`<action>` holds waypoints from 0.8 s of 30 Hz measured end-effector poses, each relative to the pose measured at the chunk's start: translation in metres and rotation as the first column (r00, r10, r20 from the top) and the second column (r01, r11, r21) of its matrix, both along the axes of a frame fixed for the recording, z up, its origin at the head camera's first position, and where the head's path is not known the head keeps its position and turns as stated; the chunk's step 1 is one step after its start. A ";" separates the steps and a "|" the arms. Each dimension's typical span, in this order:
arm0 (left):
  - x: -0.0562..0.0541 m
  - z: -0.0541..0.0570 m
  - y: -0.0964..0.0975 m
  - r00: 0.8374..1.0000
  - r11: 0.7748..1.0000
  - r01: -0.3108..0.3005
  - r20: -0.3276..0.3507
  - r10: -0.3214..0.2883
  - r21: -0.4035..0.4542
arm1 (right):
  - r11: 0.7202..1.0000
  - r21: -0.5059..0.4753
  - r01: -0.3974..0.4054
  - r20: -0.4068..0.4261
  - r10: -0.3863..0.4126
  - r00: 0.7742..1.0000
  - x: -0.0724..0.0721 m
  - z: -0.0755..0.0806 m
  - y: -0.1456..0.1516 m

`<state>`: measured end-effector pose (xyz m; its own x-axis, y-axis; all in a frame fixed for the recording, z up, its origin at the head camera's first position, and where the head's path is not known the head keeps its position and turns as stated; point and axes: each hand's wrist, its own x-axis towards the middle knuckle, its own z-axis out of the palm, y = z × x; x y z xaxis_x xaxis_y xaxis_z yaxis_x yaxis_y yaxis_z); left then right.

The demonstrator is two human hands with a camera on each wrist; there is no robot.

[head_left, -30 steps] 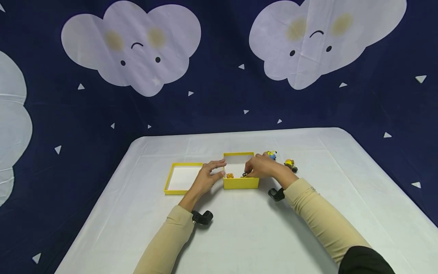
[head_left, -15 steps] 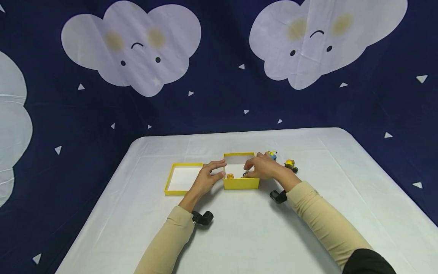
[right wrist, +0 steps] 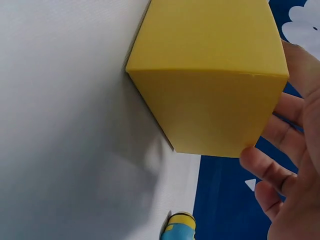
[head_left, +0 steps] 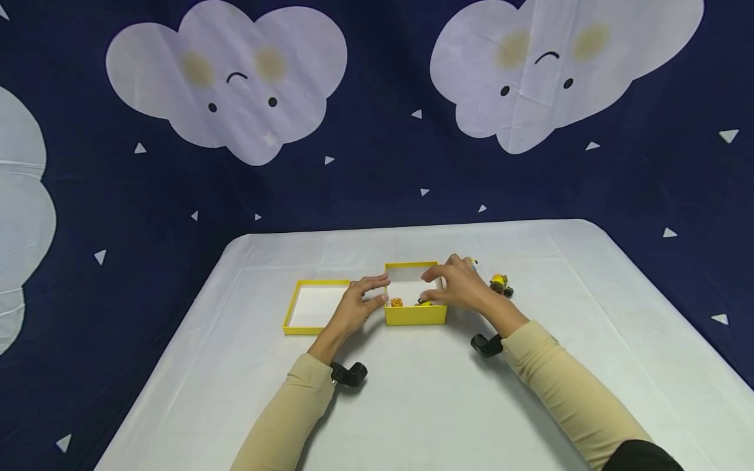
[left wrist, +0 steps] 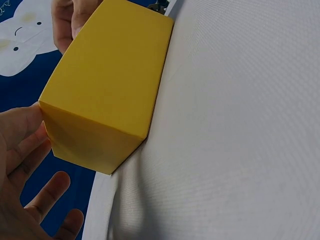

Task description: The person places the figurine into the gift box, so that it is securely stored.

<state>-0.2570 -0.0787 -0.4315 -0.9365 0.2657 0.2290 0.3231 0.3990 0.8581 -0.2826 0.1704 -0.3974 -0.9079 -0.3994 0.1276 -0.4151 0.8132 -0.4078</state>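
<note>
Left of the yellow box (head_left: 415, 316), has a shallow yellow-rimmed tray (head_left: 315, 307). Touches the box's left wall with the left hand (head_left: 355, 306), holds the right hand (head_left: 462, 286) at its right rim, both with thumb and fingers apart. Inside, by the near wall, has an orange figure (head_left: 396, 302) and a yellow-and-black figure (head_left: 425, 303). Right of the box, has a brown-and-yellow toy (head_left: 499, 284) and, farther, a blue-and-yellow toy (right wrist: 180, 229).

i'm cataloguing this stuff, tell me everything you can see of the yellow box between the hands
The yellow box is rectangular, open-topped and white inside, with smooth, plain outer walls that look like card. It stands upright on the white table. An orange toy and a yellow-and-black toy show inside, near the front wall. The left hand seems to touch its left edge, the right hand its right.
</note>
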 end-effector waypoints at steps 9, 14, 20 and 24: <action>0.014 0.021 0.002 1.000 1.000 0.022 0.020 -0.022 0.003 | 0.985 -0.156 0.075 0.016 -0.073 0.997 0.007 0.002 0.015; 0.001 0.002 0.000 1.000 1.000 0.014 0.020 -0.014 0.013 | 0.974 -0.207 0.088 -0.017 -0.093 0.996 0.009 0.003 0.025; 0.001 0.000 -0.001 1.000 1.000 0.006 0.008 -0.006 0.029 | 0.965 -0.214 0.152 -0.002 -0.156 0.988 0.009 0.002 0.038; 0.001 0.000 -0.001 1.000 1.000 0.005 0.000 -0.005 0.014 | 0.957 -0.239 0.162 -0.013 -0.170 0.985 0.008 0.002 0.045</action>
